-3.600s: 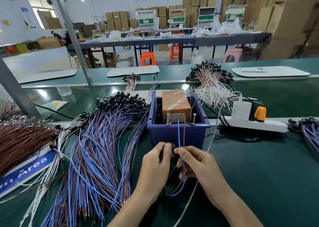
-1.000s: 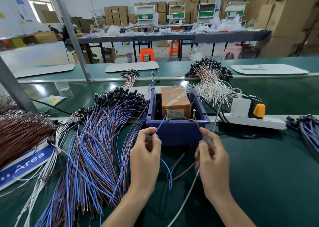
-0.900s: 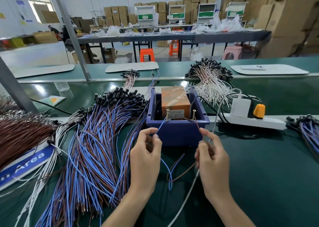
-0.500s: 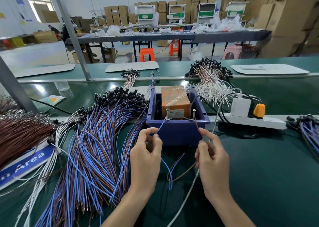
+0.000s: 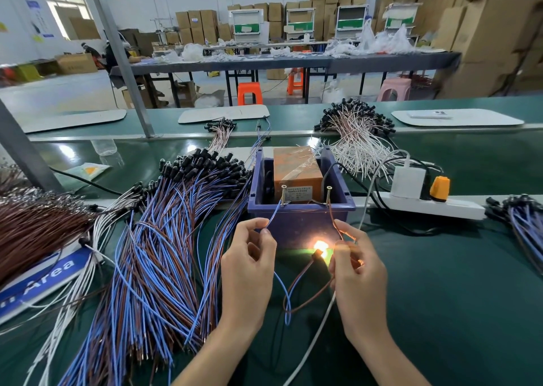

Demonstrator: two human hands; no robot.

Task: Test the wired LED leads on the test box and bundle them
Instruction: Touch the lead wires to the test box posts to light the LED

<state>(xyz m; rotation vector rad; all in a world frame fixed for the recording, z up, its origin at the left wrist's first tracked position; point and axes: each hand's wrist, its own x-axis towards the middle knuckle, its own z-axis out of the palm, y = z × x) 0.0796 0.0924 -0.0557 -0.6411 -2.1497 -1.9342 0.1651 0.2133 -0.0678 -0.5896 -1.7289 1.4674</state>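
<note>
A dark blue test box (image 5: pixel 299 224) holds an orange taped block (image 5: pixel 295 169), with two upright screws on its front rim. My left hand (image 5: pixel 249 265) pinches a blue wire (image 5: pixel 273 213) whose tip touches the left screw (image 5: pixel 283 194). My right hand (image 5: pixel 355 271) pinches a brown wire (image 5: pixel 333 221) running up to the right screw (image 5: pixel 328 194). Between my hands the lead's LED (image 5: pixel 319 246) glows bright orange. Both wires loop down below my hands. A big fan of blue and brown leads (image 5: pixel 158 256) lies to the left.
A white power strip (image 5: pixel 426 206) with a white adapter and an orange plug lies right of the box. White-wired leads (image 5: pixel 355 138) are piled behind it, brown leads (image 5: pixel 32 227) at far left, blue ones (image 5: pixel 526 224) at far right. A white cable (image 5: pixel 311 341) crosses the green mat.
3.6 s ago my hands were together holding both wires; they spread apart to the two screws. Since half a second ago the LED has lit up; my hands have barely moved.
</note>
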